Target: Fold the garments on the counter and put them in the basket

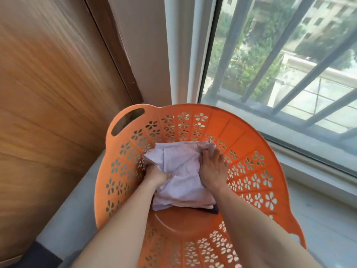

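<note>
Basket: An orange plastic basket (251, 144), its wall pierced with flower-shaped holes, stands on a grey bench (77, 206) and fills the lower middle of the view; a handle slot (127, 122) shows at 11 o'clock on its rim.
Garment: A folded pale lilac garment (183, 171) lies inside the basket, toward the far wall at 12 o'clock.
Left hand: The left hand (157, 176) grips the garment's 9 o'clock edge, thumb on top, fingers tucked out of sight under the cloth.
Right hand: The right hand (212, 171) lies on the garment's 3 o'clock side, fingers straight and slightly spread, pressing down (whether the tips catch a fold cannot be told).
Beneath: A dark cloth (214, 208) peeks from under the garment at 5 o'clock.
Surroundings: A wooden panel (48, 93) rises at the basket's 9 o'clock; a barred window (289, 64) stands at 1 o'clock.
</note>
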Tool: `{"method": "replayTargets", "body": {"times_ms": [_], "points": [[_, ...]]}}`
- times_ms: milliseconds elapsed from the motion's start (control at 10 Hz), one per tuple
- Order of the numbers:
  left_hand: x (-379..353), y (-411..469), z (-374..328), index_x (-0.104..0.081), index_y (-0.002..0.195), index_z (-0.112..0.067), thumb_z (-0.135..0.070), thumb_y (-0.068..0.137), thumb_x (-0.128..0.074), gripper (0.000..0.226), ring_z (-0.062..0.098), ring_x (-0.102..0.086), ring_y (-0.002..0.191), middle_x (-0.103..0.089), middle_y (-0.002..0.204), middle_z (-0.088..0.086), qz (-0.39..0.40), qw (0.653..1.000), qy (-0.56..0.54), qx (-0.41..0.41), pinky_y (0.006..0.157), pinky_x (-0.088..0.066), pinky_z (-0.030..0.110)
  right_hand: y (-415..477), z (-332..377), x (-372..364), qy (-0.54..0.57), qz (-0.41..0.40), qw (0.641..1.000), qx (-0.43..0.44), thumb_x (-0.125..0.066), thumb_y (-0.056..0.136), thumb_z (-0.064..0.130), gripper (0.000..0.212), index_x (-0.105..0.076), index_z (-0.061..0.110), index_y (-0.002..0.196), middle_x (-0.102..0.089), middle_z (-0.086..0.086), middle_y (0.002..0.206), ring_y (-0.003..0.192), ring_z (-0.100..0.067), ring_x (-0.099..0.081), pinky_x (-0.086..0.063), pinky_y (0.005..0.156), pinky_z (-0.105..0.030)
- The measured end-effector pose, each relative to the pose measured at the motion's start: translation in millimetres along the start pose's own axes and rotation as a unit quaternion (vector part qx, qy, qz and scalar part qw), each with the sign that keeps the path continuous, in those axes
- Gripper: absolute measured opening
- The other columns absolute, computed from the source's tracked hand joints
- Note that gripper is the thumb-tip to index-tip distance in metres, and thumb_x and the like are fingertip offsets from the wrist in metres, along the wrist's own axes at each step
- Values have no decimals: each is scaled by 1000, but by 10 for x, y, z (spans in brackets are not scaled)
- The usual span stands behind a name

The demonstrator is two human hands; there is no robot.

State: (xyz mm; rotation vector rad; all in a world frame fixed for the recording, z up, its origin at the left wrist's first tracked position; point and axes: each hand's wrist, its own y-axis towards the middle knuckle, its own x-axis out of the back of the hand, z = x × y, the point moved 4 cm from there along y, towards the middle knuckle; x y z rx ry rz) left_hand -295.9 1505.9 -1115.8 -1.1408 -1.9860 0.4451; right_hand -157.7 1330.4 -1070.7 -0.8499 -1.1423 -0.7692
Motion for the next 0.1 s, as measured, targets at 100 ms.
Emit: {"method": "replayTargets", "body": {"times_ms": [100], "points": [[294,-470,-284,-24,150,-5,-39,59,-76,110,35,-60,119,-57,132,16,-14,997,-5,79,92,-54,43,-189,31,541,19,56,998,-21,-54,95,42,67,-24,25,152,-13,-16,160,141,-41,-25,-37,103,-56]]}}
